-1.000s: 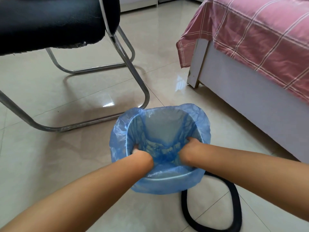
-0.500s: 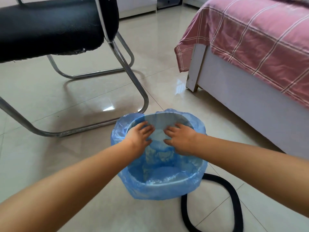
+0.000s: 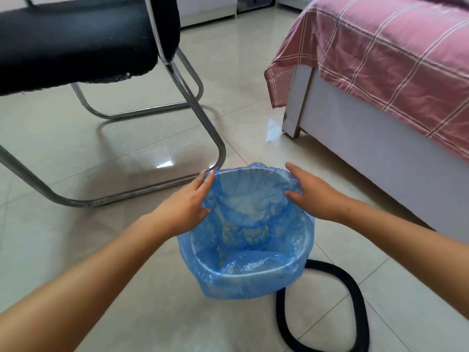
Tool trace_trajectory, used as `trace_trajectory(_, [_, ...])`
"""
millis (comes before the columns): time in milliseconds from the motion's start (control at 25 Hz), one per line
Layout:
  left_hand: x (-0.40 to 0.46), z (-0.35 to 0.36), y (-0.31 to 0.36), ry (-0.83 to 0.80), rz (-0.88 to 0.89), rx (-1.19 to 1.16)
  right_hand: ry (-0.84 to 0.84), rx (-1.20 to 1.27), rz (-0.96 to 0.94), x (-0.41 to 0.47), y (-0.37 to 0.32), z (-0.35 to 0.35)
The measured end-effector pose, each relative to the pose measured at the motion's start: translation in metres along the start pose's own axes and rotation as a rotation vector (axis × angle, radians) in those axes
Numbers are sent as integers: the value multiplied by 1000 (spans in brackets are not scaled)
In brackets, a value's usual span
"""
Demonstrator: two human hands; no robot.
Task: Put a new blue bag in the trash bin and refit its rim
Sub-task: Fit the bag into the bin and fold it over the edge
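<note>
A small trash bin (image 3: 253, 271) stands on the tiled floor, lined with a thin blue bag (image 3: 243, 219) whose edge is folded down over the outside all round. My left hand (image 3: 189, 204) rests on the bin's left edge, fingers spread over the bag, thumb inside. On the right edge lies my right hand (image 3: 313, 193), flat and spread on the plastic. Neither hand pinches the bag. The bin's black rim ring (image 3: 355, 298) lies flat on the floor just right of and behind the bin, partly hidden by it.
A black chair (image 3: 76, 39) with a chrome tube frame (image 3: 210, 138) stands at the left, its base bar close to the bin's far left. A bed with a pink checked cover (image 3: 393, 59) and white side panel fills the right.
Both hands have come up out of the bin's bottom, passed the far inner wall, and moved apart to the left and right edges. The view has shifted slightly.
</note>
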State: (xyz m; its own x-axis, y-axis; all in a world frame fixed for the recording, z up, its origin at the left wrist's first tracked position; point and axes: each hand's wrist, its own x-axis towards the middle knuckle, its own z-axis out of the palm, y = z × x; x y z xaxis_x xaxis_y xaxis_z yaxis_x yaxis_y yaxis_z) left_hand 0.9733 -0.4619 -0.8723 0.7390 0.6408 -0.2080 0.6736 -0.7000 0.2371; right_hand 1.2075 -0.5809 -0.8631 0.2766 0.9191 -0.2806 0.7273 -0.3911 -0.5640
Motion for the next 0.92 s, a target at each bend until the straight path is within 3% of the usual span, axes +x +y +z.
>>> trace_trajectory(40, [7,6,3,-56,-70,-101,-25,288,89,4,1,10])
trace_trajectory(120, [17,15,10,-41,-152,-111,-33,571,222,9,3,25])
trace_trajectory(240, [12,18,21,91,-222,221,13,636,236,10,7,29])
trace_trajectory(320, [-3,8,45,107,-77,289,96,592,185,-1,18,23])
trace_trajectory(360, [-15,5,58,31,13,159,160,534,127,-13,20,18])
trace_trajectory(440, [-45,-3,78,-211,134,-151,290,330,-163,-49,19,16])
trace_trajectory(520, [-72,-1,87,-270,284,-66,238,12,-513,-81,13,16])
trace_trajectory(600, [-77,10,86,-265,315,102,11,-304,-717,-90,11,24])
trace_trajectory(680, [-67,23,87,-391,233,127,-257,-594,-605,-88,-2,31])
trace_trajectory(800, [-36,29,92,-762,93,90,-386,-905,-477,-66,-22,42])
trace_trajectory(920, [-15,28,94,-1009,27,-23,-528,-971,-315,-50,-38,44])
